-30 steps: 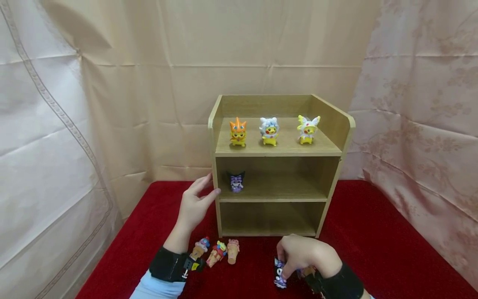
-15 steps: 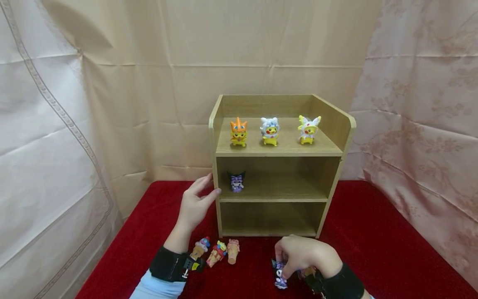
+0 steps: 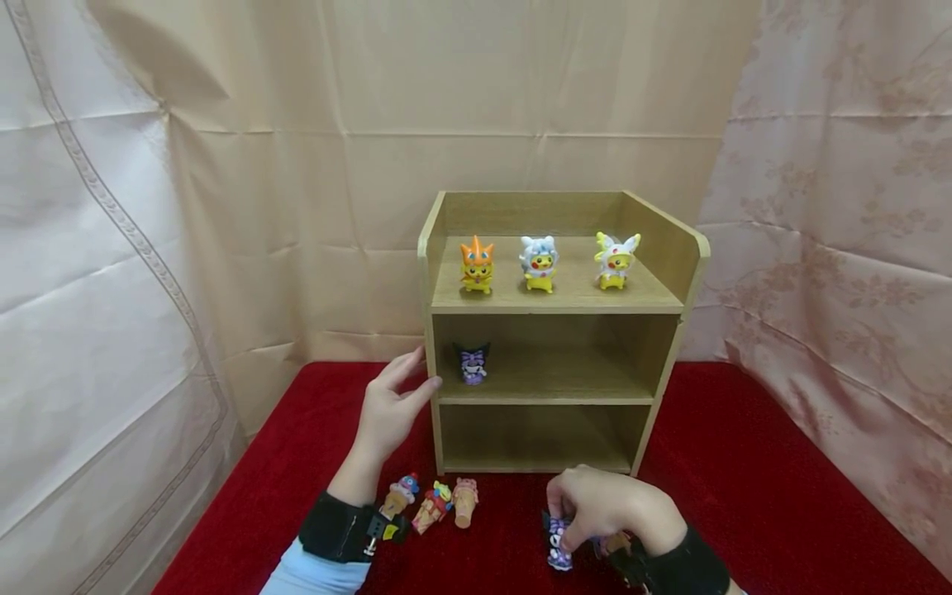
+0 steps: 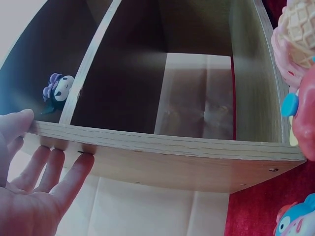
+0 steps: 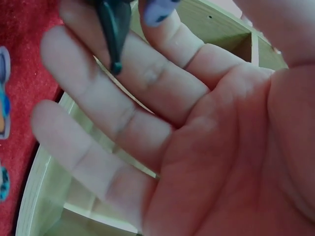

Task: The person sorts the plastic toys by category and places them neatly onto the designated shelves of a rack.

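My left hand point(image 3: 387, 405) rests against the left side of a wooden shelf point(image 3: 546, 402). In the left wrist view its fingers point(image 4: 74, 179) lie fairly straight on the outer panel, with the thumb at the front edge. Low at the front right, my right hand point(image 3: 621, 504) pinches a purple-and-black figurine point(image 3: 558, 545) between thumb and fingers, just over the red cloth. A black pointed part of this figurine point(image 5: 114, 39) shows in the right wrist view; the rest is mostly cut off. A similar purple figurine point(image 3: 473, 365) stands at the left of the middle shelf.
On the top shelf stand three yellow figurines in an orange hood point(image 3: 477, 266), a blue-white hood point(image 3: 539, 264) and a white hood point(image 3: 616, 261). Ice-cream-cone figurines point(image 3: 433, 506) lie on the red cloth point(image 3: 751, 487) before the shelf. Something partly hidden lies under my right hand.
The figurine in my right hand has turned slightly, its dark ear showing more at the left. My left hand stays on the shelf's side.
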